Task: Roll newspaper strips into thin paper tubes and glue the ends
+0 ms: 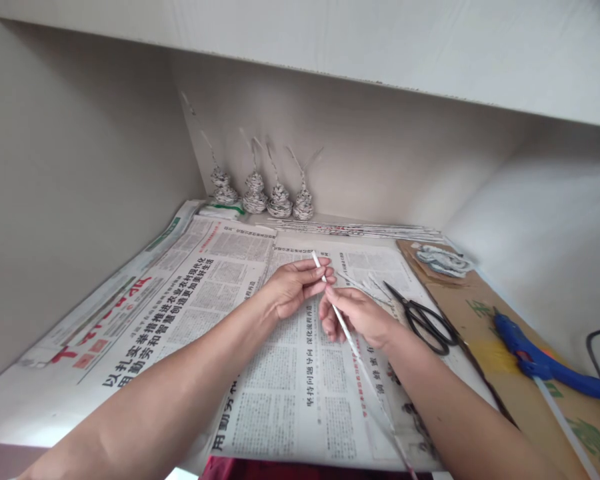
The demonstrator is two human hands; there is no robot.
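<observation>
A thin rolled paper tube (349,335) slants from the middle of the table toward the front edge. Near its upper end, my left hand (300,283) pinches it between thumb and fingers. Just below, my right hand (356,312) also grips the tube, its lower fingers curled. Both hands are close together above spread newspaper (280,380). To the right of my right hand lie black-handled scissors (423,320), and a few thin strips (365,285) rest behind it.
Several woven paper gourd shapes (303,200) stand along the back wall. In front of them lies a bundle of paper tubes (355,230). At right, a blue glue gun (535,353) and a crumpled cloth (444,259) rest on cardboard (473,317). A shelf (330,40) overhangs the table.
</observation>
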